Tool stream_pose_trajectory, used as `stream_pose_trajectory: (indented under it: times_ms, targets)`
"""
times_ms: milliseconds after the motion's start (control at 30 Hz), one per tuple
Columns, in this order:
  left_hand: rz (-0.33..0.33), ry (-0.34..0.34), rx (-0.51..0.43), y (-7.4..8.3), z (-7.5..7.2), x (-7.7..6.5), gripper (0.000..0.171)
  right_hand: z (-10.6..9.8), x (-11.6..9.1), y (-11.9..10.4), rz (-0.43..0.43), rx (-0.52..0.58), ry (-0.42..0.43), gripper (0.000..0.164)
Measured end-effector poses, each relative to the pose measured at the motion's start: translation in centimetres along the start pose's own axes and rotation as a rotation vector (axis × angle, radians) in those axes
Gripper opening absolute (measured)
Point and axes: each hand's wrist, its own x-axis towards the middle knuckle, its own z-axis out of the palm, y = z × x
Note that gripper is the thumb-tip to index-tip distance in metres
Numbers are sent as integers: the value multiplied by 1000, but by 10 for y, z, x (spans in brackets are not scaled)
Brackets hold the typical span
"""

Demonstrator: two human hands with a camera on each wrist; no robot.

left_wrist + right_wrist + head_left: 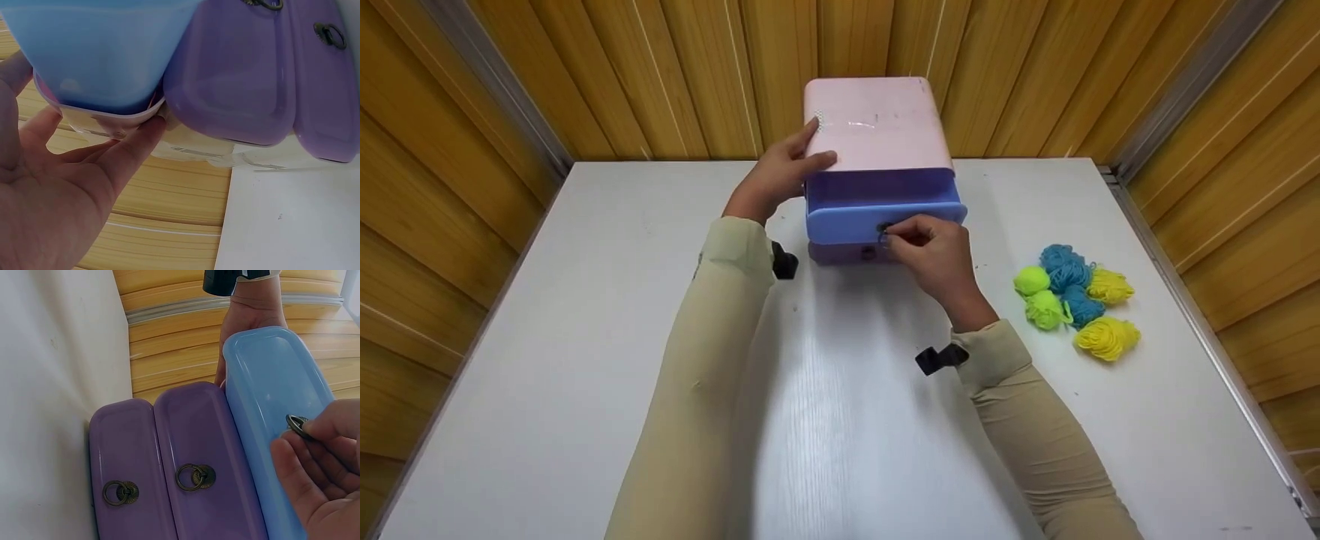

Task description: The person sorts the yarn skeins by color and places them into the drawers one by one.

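Note:
A small drawer cabinet with a pink top (877, 124) stands at the back of the table. Its blue top drawer (847, 225) is pulled partway out, and the inside that shows holds nothing visible. My right hand (934, 255) pinches the metal ring pull (298, 427) on that drawer's front between thumb and finger. My left hand (780, 172) holds the cabinet's left side, with the thumb over the edge of the pink top. Two purple drawers (194, 439) below are pushed in, each with a bronze ring pull.
Several balls of yarn lie to the right of the cabinet: blue yarn (1065, 268), yellow yarn (1108, 339) and lime-green yarn (1045, 310). The white table (585, 300) meets wood-panelled walls (697, 82) at the back and sides.

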Motion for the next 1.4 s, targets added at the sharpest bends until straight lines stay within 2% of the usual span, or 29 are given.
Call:
stream_pose_trajectory:
  times_ms: [367, 600, 1133, 1233, 1400]
  targets:
    - [16, 4, 17, 0, -1, -2, 78, 1, -2, 3, -21, -12, 5, 7]
    - [9, 0, 2, -1, -2, -2, 78, -3, -6, 7, -7, -14, -20, 13]
    - [-4, -1, 0, -3, -1, 1, 78, -24, -14, 18, 66, -63, -22, 14]
    - [-6, -2, 6, -2, -1, 1, 77, -31, -17, 14, 76, -78, -34, 14]
    - [-3, -7, 10, -2, -2, 3, 79, -40, -17, 24, 89, -100, -54, 16]
